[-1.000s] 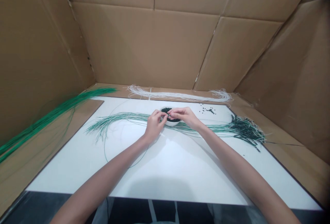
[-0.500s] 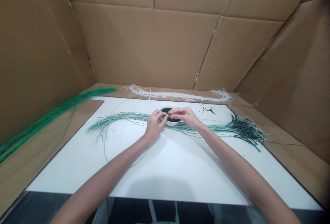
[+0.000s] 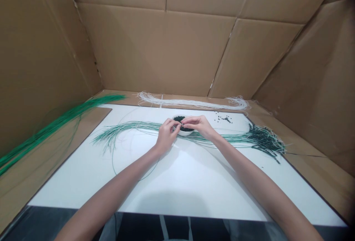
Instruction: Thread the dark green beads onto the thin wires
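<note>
Head view
Change: against the earlier frames, both hands sit in almost the same spot over the bowl, and the strands and beads lie as they did.
Left hand (image 3: 166,135): narrow pinch, fingertips closed on a thin pale strand (image 3: 181,122) just above the bowl.
Right hand (image 3: 198,125): narrow, fingers reaching in to meet the left fingertips at the strand; too small to tell whether they grip it or a bead.
Bowl: a small white bowl (image 3: 185,132) stands just beyond and under the hands, near the middle of the white board (image 3: 180,185), holding black beads (image 3: 179,118).
Strands: a long bundle of green-and-white strands (image 3: 133,125) runs left to right behind the wrists, ending right in a dark beaded tangle (image 3: 263,140).
Far side: a white strand bundle (image 3: 191,103) lies along the far edge; loose black beads (image 3: 223,118) sit near it, on the board.
Left edge: a bright green bundle (image 3: 55,121) lies on cardboard (image 3: 55,182) beyond the board.
Edges: cardboard walls (image 3: 163,48) rise on the far, left and right sides.
</note>
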Demonstrator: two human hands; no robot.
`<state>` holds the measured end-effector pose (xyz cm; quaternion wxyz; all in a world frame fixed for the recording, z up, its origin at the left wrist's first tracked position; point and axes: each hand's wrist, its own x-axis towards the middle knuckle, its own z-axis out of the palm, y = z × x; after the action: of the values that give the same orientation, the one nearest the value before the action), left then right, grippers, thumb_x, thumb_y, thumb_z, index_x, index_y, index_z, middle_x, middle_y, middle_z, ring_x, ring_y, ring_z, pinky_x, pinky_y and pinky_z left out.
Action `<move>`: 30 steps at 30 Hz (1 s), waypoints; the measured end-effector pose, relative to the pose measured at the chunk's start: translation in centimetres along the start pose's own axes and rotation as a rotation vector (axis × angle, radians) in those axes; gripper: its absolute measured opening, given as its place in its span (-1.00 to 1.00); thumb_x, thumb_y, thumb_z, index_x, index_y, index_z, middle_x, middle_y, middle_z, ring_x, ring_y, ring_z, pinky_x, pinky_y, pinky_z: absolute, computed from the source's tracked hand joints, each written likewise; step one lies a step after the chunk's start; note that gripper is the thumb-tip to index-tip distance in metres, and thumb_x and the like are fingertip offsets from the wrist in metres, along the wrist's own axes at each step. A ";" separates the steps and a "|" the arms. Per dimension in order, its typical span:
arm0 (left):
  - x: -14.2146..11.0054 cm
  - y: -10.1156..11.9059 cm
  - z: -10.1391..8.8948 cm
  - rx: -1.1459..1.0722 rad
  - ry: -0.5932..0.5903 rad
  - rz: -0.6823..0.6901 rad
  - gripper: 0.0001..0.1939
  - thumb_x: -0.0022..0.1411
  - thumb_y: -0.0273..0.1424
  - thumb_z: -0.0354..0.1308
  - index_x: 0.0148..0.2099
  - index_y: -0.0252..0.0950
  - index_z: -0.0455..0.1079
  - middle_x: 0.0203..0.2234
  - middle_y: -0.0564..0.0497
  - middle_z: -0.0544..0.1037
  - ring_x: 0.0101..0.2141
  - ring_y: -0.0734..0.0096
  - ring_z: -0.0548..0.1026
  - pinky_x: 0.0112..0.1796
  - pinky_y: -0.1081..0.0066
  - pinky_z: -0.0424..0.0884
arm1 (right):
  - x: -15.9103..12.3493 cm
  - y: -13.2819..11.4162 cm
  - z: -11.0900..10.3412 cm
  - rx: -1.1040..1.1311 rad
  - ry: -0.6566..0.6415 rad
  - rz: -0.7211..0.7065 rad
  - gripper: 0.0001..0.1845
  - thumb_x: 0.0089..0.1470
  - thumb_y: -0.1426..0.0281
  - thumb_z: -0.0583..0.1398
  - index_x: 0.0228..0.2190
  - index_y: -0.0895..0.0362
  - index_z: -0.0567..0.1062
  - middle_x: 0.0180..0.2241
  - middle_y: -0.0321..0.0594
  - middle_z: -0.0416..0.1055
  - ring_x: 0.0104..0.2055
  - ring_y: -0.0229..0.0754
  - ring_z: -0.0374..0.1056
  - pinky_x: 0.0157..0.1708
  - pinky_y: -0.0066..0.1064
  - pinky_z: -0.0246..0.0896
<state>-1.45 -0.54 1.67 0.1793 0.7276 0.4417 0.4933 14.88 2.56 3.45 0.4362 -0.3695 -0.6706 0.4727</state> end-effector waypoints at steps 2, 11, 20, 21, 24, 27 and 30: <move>0.0 -0.1 0.0 0.009 -0.005 0.002 -0.85 0.13 -0.39 -0.01 -0.35 -0.29 0.37 -0.47 0.05 0.35 -0.57 0.58 0.19 -0.46 0.53 0.18 | 0.0 0.1 0.0 -0.012 0.003 -0.010 -0.80 -0.35 0.34 0.29 -0.52 0.15 0.55 -0.38 -0.20 0.44 -0.32 -0.19 0.33 -0.30 -0.37 0.25; -0.1 -0.2 0.0 0.036 -0.009 0.020 -0.84 0.14 -0.39 -0.02 -0.34 -0.30 0.37 -0.47 0.05 0.34 -0.55 0.58 0.21 -0.45 0.53 0.19 | -0.1 -0.2 0.1 -0.057 0.021 -0.027 -0.79 -0.33 0.32 0.28 -0.52 0.14 0.55 -0.39 -0.18 0.44 -0.32 -0.18 0.34 -0.29 -0.35 0.25; -0.1 -0.1 0.0 0.013 0.015 0.027 -0.84 0.14 -0.37 -0.03 -0.34 -0.30 0.36 -0.46 0.04 0.35 -0.55 0.58 0.21 -0.45 0.52 0.19 | -0.1 -0.4 0.3 -0.063 0.046 -0.027 -0.79 -0.35 0.31 0.29 -0.55 0.14 0.55 -0.37 -0.18 0.44 -0.33 -0.19 0.33 -0.32 -0.36 0.25; -0.1 -0.1 0.0 0.010 0.020 0.024 -0.84 0.14 -0.37 -0.03 -0.34 -0.30 0.36 -0.46 0.04 0.35 -0.56 0.58 0.20 -0.46 0.52 0.19 | -0.1 -0.4 0.3 -0.063 0.041 -0.031 -0.80 -0.35 0.30 0.28 -0.55 0.13 0.55 -0.37 -0.18 0.44 -0.34 -0.20 0.33 -0.33 -0.37 0.25; -0.1 0.0 0.0 0.007 0.026 0.023 -0.84 0.14 -0.37 -0.02 -0.34 -0.30 0.36 -0.46 0.04 0.35 -0.56 0.58 0.20 -0.47 0.52 0.19 | -0.1 -0.4 0.3 -0.065 0.040 -0.040 -0.81 -0.33 0.30 0.27 -0.55 0.12 0.55 -0.36 -0.18 0.44 -0.34 -0.20 0.33 -0.31 -0.36 0.25; -0.1 -0.1 0.0 0.008 0.018 0.035 -0.84 0.14 -0.37 -0.02 -0.33 -0.29 0.36 -0.46 0.04 0.35 -0.56 0.57 0.20 -0.47 0.52 0.19 | -0.2 -0.5 0.3 -0.067 0.048 -0.038 -0.83 -0.32 0.31 0.27 -0.56 0.12 0.55 -0.37 -0.18 0.44 -0.32 -0.19 0.33 -0.30 -0.37 0.25; -0.1 -0.2 -0.1 0.010 0.015 0.050 -0.84 0.14 -0.37 -0.03 -0.32 -0.29 0.36 -0.46 0.04 0.35 -0.56 0.57 0.20 -0.46 0.52 0.18 | -0.2 -0.5 0.3 -0.049 0.051 -0.026 -0.82 -0.33 0.31 0.28 -0.56 0.13 0.55 -0.37 -0.19 0.43 -0.37 -0.22 0.33 -0.33 -0.37 0.26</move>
<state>-1.61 -0.57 1.51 0.1600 0.7356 0.4273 0.5006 14.62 2.11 3.83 0.4503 -0.3832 -0.6753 0.4408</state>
